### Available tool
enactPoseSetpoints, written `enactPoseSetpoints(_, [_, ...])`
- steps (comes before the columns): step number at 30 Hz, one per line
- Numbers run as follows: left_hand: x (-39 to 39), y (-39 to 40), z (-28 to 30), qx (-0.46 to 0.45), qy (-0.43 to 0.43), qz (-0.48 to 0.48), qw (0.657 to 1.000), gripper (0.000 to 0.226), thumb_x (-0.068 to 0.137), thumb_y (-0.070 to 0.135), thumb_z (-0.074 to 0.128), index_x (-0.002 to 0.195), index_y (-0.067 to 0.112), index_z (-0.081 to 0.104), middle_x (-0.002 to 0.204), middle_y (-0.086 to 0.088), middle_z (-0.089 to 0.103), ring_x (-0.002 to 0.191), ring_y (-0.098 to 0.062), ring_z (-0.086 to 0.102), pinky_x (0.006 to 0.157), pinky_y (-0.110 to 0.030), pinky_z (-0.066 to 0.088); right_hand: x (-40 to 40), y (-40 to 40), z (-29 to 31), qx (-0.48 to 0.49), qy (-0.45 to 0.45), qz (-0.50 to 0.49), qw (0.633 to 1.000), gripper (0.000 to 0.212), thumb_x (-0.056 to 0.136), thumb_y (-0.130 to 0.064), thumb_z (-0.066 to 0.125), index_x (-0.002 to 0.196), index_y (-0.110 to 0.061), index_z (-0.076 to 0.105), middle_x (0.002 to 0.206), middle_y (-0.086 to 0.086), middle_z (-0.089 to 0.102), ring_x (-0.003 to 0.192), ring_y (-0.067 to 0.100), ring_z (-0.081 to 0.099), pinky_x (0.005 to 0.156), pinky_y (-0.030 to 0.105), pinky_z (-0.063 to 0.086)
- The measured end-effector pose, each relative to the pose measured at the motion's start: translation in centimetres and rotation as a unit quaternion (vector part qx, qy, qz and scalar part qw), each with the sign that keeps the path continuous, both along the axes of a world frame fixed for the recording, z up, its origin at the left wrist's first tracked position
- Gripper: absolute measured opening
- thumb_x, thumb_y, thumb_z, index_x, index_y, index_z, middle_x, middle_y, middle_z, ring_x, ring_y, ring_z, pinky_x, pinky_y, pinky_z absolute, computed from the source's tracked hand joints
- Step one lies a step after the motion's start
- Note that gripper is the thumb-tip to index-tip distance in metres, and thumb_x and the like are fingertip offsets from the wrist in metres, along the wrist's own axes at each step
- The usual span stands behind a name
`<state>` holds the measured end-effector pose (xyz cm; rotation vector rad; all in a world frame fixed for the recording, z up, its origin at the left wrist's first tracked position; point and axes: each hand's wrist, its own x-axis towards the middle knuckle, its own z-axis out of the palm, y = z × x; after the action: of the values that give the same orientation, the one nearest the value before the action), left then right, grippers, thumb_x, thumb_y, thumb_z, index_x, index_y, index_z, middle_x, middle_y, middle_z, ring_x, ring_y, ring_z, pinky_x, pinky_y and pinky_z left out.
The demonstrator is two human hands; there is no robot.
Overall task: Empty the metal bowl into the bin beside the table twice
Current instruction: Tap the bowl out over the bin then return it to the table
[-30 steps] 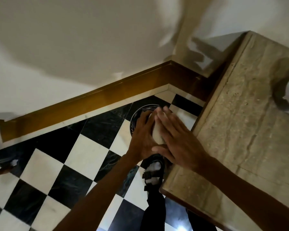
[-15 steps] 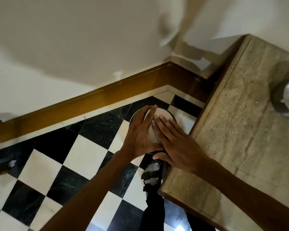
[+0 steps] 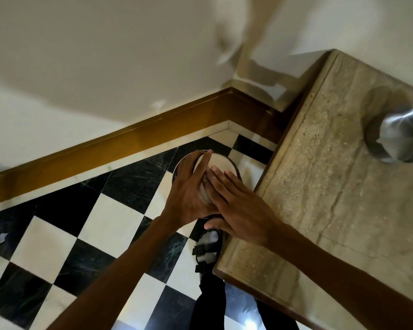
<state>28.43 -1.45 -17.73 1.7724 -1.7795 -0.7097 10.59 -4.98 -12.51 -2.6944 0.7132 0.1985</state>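
I hold a pale, round metal bowl (image 3: pixel 218 161) between both hands, low over the floor just left of the table's corner. My left hand (image 3: pixel 188 194) wraps its left side with the fingers curled over the rim. My right hand (image 3: pixel 239 210) lies flat against its right side, thumb tucked below. The bin (image 3: pixel 177 168) stands on the floor directly under the bowl; only a thin dark arc of its rim shows around the bowl and hands. Whether anything is inside the bowl is hidden.
The beige stone table (image 3: pixel 332 210) fills the right side, its corner close to my right wrist. A shiny metal object (image 3: pixel 401 136) rests on it near the right edge. A black-and-white checkered floor (image 3: pixel 112 215), a brown skirting board (image 3: pixel 129 141) and my sandalled foot (image 3: pixel 206 248) lie below.
Both hands with the bowl have edged away from me towards the wall, and more of the bowl's pale surface now shows above my fingers. The bin's rim is more covered.
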Motion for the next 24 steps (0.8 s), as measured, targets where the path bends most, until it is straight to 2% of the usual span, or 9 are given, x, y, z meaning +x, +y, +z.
enactPoseSetpoints(3, [0.1, 0.2, -0.5, -0.012, 0.021, 0.007, 1.000, 0.114, 0.070, 0.083, 0.067, 0.151, 0.007, 0.039, 0.155, -0.011, 0.039, 0.144, -0.024, 0.037, 0.116, -0.049, 0.040, 0.2, -0.4, 0.3, -0.013, -0.035, -0.057, 0.998, 0.091, 0.095, -0.069, 0.033, 0.158, -0.005, 0.015, 0.167, 0.017, 0.015, 0.156, 0.032, 0.011, 0.127, 0.047, 0.019])
enactPoseSetpoints(7, [0.2, 0.8, -1.2, 0.009, 0.000, 0.017, 1.000, 0.120, 0.068, 0.089, 0.061, 0.152, 0.008, 0.035, 0.156, -0.011, 0.038, 0.144, -0.021, 0.035, 0.120, -0.039, 0.035, -0.1, -0.2, -0.1, 0.000, 0.005, -0.025, 1.000, 0.092, 0.095, -0.070, 0.030, 0.158, -0.006, 0.013, 0.167, 0.018, 0.015, 0.156, 0.033, 0.013, 0.127, 0.049, 0.017])
enactPoseSetpoints(10, [0.4, 1.1, -0.9, 0.011, 0.022, 0.038, 0.999, 0.117, 0.070, 0.089, 0.059, 0.153, 0.010, 0.035, 0.156, -0.010, 0.037, 0.145, -0.009, 0.029, 0.120, -0.022, 0.026, -0.1, 0.1, 0.4, 0.005, -0.031, -0.077, 0.997, 0.087, 0.097, -0.068, 0.025, 0.158, -0.007, 0.016, 0.167, 0.016, 0.015, 0.157, 0.031, 0.010, 0.129, 0.044, 0.010])
enactPoseSetpoints(14, [-0.5, 1.2, 0.3, 0.049, 0.019, 0.066, 0.996, 0.115, 0.067, 0.091, 0.055, 0.150, 0.015, 0.035, 0.151, -0.012, 0.041, 0.136, -0.014, 0.036, 0.111, -0.019, 0.030, -0.3, 0.4, 0.7, 0.063, 0.000, -0.052, 0.997, 0.084, 0.098, -0.066, 0.024, 0.159, -0.010, 0.010, 0.169, 0.014, 0.008, 0.157, 0.028, 0.003, 0.125, 0.051, 0.021])
enactPoseSetpoints(17, [-1.6, 1.1, 2.3, 0.116, 0.148, 0.139, 0.972, 0.112, 0.062, 0.085, 0.067, 0.146, 0.015, 0.046, 0.143, -0.002, 0.048, 0.128, -0.007, 0.043, 0.101, -0.008, 0.038, -0.7, 0.3, 1.9, 0.149, -0.180, -0.247, 0.940, 0.067, 0.101, -0.056, 0.028, 0.158, -0.022, 0.018, 0.169, 0.005, 0.011, 0.156, 0.020, 0.010, 0.119, 0.034, 0.033])
enactPoseSetpoints(19, [-2.1, 0.7, 4.3, 0.205, 0.328, 0.191, 0.902, 0.091, 0.066, 0.074, 0.073, 0.140, 0.023, 0.058, 0.136, -0.003, 0.063, 0.124, -0.019, 0.060, 0.092, -0.021, 0.054, -1.6, 0.3, 3.0, 0.244, -0.277, -0.378, 0.849, 0.058, 0.102, -0.054, 0.033, 0.155, -0.033, 0.025, 0.166, -0.001, 0.020, 0.151, 0.011, 0.025, 0.104, 0.013, 0.040])
enactPoseSetpoints(21, [-2.8, 0.1, 6.2, 0.273, 0.530, 0.207, 0.776, 0.073, 0.072, 0.071, 0.072, 0.131, 0.029, 0.065, 0.126, -0.008, 0.072, 0.116, -0.028, 0.069, 0.083, -0.038, 0.062, -3.5, 0.0, 4.0, 0.314, -0.314, -0.444, 0.778, 0.051, 0.102, -0.046, 0.044, 0.150, -0.032, 0.034, 0.155, -0.001, 0.041, 0.134, -0.004, 0.044, 0.088, 0.000, 0.045])
enactPoseSetpoints(23, [-3.7, -0.4, 7.9, 0.296, 0.651, 0.234, 0.659, 0.063, 0.082, 0.064, 0.066, 0.135, 0.030, 0.062, 0.135, -0.013, 0.067, 0.123, -0.035, 0.065, 0.089, -0.053, 0.059, -5.5, -0.1, 4.4, 0.345, -0.323, -0.452, 0.756, 0.046, 0.100, -0.038, 0.053, 0.144, -0.029, 0.044, 0.132, -0.011, 0.059, 0.114, -0.016, 0.055, 0.079, 0.000, 0.048])
enactPoseSetpoints(24, [-4.6, -0.7, 8.6, 0.306, 0.672, 0.246, 0.627, 0.061, 0.086, 0.061, 0.061, 0.138, 0.031, 0.060, 0.141, -0.015, 0.062, 0.128, -0.038, 0.060, 0.095, -0.059, 0.055, -6.7, 0.0, 4.7, 0.344, -0.326, -0.453, 0.755, 0.043, 0.099, -0.038, 0.055, 0.141, -0.030, 0.048, 0.122, -0.018, 0.063, 0.109, -0.017, 0.058, 0.076, 0.001, 0.049])
